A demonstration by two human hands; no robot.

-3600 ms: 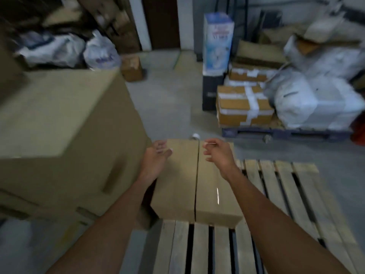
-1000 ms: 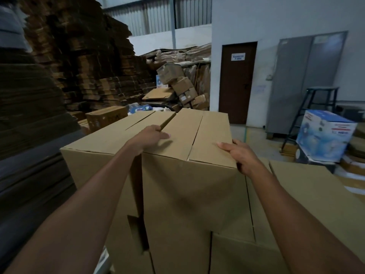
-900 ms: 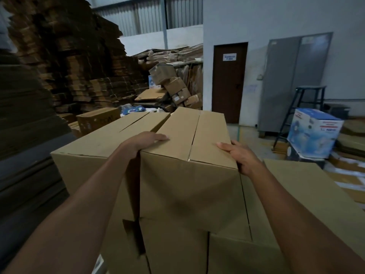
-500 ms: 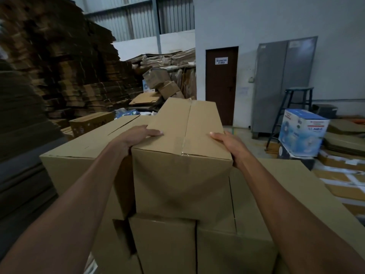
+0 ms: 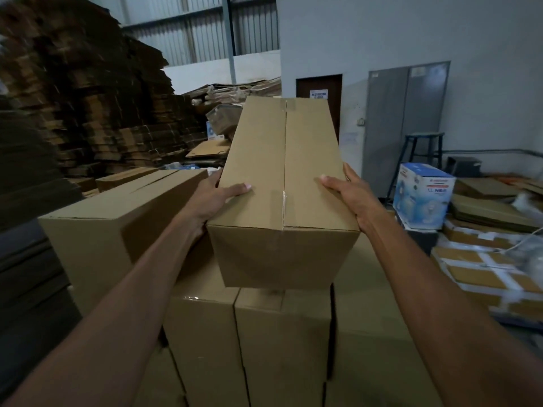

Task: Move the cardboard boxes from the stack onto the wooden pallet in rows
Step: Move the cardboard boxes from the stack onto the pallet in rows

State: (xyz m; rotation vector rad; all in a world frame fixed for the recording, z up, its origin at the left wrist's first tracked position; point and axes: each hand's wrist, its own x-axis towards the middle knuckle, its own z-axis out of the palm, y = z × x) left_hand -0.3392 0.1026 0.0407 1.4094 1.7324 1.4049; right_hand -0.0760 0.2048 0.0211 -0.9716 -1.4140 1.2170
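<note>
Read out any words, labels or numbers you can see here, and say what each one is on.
"RESTRICTED": top line of the white sign on the door; its lower line is too small to read.
Blue box: red and blue print, too blurred to read.
Held box: no print visible.
</note>
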